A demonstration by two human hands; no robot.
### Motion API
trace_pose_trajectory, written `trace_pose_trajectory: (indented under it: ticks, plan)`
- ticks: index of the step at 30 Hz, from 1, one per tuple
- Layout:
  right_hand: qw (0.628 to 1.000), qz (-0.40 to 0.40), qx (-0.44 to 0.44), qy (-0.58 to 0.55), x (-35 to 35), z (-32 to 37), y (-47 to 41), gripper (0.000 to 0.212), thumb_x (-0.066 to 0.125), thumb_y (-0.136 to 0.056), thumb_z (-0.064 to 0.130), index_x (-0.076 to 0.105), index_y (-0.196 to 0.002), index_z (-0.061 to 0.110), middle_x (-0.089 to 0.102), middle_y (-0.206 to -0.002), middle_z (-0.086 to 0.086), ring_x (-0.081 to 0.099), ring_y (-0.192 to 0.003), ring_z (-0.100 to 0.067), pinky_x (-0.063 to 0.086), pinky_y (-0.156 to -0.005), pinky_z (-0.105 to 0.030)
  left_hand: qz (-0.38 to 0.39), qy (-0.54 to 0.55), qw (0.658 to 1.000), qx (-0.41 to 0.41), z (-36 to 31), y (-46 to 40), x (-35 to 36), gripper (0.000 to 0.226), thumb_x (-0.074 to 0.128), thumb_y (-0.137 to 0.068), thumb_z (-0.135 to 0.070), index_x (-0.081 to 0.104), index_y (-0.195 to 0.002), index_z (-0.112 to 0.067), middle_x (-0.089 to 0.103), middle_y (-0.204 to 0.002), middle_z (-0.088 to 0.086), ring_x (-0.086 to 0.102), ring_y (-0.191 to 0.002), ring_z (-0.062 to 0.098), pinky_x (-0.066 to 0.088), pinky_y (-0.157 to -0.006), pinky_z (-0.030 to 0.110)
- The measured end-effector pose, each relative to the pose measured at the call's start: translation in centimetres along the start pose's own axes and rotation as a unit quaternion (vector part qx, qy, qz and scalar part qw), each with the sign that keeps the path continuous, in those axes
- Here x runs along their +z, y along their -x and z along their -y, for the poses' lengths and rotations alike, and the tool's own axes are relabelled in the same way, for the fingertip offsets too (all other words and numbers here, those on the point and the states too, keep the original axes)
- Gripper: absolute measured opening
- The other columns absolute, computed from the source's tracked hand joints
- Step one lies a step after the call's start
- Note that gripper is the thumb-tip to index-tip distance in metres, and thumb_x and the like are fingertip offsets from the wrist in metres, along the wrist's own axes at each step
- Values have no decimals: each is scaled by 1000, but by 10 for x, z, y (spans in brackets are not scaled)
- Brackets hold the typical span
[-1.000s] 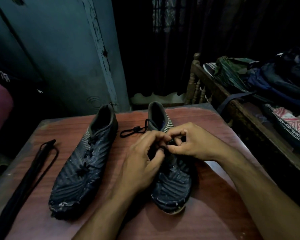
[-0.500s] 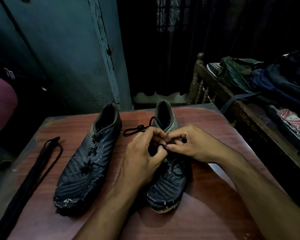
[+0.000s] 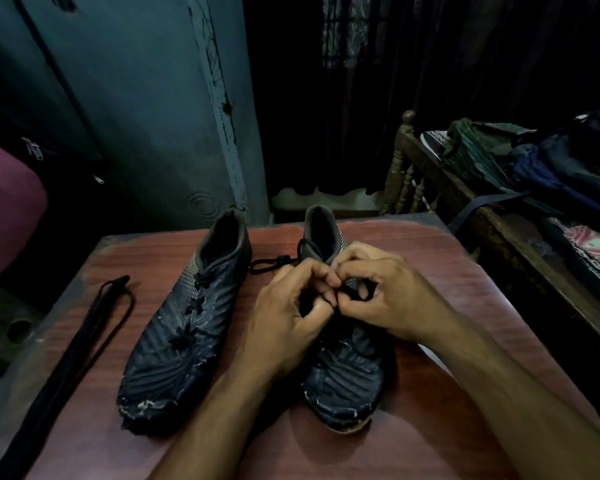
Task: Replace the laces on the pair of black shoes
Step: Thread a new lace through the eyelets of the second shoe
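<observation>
Two black football boots are seen on a reddish wooden table [image 3: 430,258], toes toward the person. Over the lacing area of the right boot [image 3: 347,372] both hands are brought together: the left hand [image 3: 288,317] is curled, its fingertips [image 3: 331,282] meeting those of the right hand [image 3: 392,299], and a black lace [image 3: 352,292] is pinched between them. A knotted tail of that lace [image 3: 274,263] is trailed on the table just beyond the left hand. The left boot [image 3: 184,320], still laced, is laid just beside the left hand on its outer side. Further out on that side, well apart from both hands, a bundle of spare black laces [image 3: 84,327] is stretched along the table edge.
</observation>
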State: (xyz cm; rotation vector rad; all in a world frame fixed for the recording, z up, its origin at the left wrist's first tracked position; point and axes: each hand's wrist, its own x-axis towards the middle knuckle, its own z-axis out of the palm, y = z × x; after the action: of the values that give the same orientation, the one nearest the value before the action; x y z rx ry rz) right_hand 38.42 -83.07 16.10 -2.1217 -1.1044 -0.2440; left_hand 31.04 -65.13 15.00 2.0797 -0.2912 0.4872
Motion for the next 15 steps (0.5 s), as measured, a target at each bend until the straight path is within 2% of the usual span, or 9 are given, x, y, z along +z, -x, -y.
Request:
trace_pose_trajectory:
  ticks: [2, 6, 8, 10, 13, 15]
  plan:
    - [1000, 10, 6, 2, -2, 0, 0, 7, 72, -82, 10, 71, -82, 17, 63, -80, 10, 55, -68, 1, 38, -61, -10, 4, 15, 1000, -5, -1, 0, 0, 29, 71, -87, -4, 63, -95, -32, 67, -87, -16, 61, -81, 4, 40, -70, 16]
    - [988, 48, 116, -90, -3, 4, -1, 19, 69, -86, 8, 72, -84, 27, 66, -68, -1, 55, -58, -9, 43, -57, -26, 9, 26, 1000, -15, 0, -1, 0, 30, 71, -89, -5, 61, -93, -34, 67, -87, -16, 59, -78, 3, 40, -69, 19]
    - [969, 70, 178, -154, -3, 7, -2, 18, 66, -91, 7, 73, -84, 22, 59, -60, -6, 47, -53, -11, 36, -53, -25, 15, 22, 1000, -14, 1, -1, 1, 30, 71, -88, -4, 61, -93, -32, 67, -87, -14, 60, -80, 5, 41, -71, 22]
    - [954, 87, 219, -188, -3, 7, -2, 22, 62, -99, 13, 73, -80, 15, 50, -56, -4, 39, -54, -16, 29, -52, -30, 20, 24, 999, -13, 3, -1, 2, 30, 69, -87, -2, 61, -93, -30, 67, -87, -13, 62, -84, 11, 44, -75, 29]
    - [955, 105, 237, -142, -4, 7, -3, 35, 55, -104, 22, 71, -77, 7, 50, -56, 4, 39, -56, -16, 27, -54, -31, 35, 47, 998, -12, 5, 0, 5, 17, 62, -85, -12, 60, -93, -27, 67, -85, -9, 63, -85, 16, 49, -80, 38]
    - [955, 119, 237, -132, -6, 9, -5, 37, 54, -105, 21, 68, -74, 7, 49, -56, 5, 38, -53, -9, 28, -51, -27, 47, 63, 997, -17, 3, 0, 4, 12, 57, -83, -19, 59, -92, -25, 67, -84, -7, 63, -82, 15, 48, -80, 37]
